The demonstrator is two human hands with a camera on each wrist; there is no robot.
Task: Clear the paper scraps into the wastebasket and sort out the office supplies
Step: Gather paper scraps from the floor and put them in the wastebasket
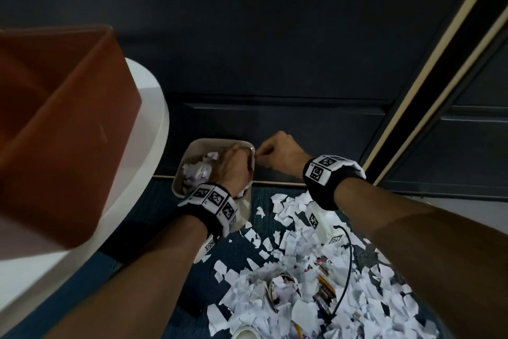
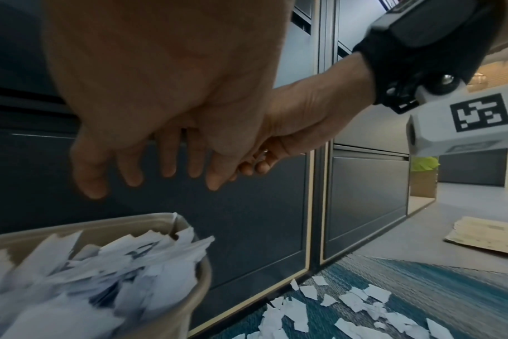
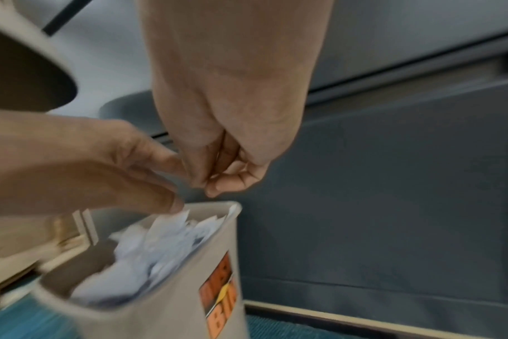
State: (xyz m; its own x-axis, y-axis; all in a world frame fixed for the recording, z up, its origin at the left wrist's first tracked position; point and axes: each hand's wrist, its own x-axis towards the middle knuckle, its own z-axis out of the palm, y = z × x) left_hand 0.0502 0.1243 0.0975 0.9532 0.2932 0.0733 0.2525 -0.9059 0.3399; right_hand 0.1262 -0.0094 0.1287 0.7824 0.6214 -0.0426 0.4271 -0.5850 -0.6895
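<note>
A dark blue woven carpet floor (image 1: 154,292) carries a beige rectangular wastebasket (image 1: 180,173) filled with white paper, standing at about 11 o'clock from a broad heap of torn white paper scraps (image 1: 291,278). Half buried in that heap, towards 5 o'clock, lie pencils (image 1: 325,282) and a thin black cable (image 1: 348,261).

Black wristbands (image 1: 332,187) with checkered markers (image 1: 320,171)

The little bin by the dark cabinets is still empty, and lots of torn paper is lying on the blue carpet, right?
Not empty. The wastebasket is already heaped with paper scraps, as the right wrist view shows, with the left hand open above it. The rest is right: torn paper does litter the blue carpet.
</note>
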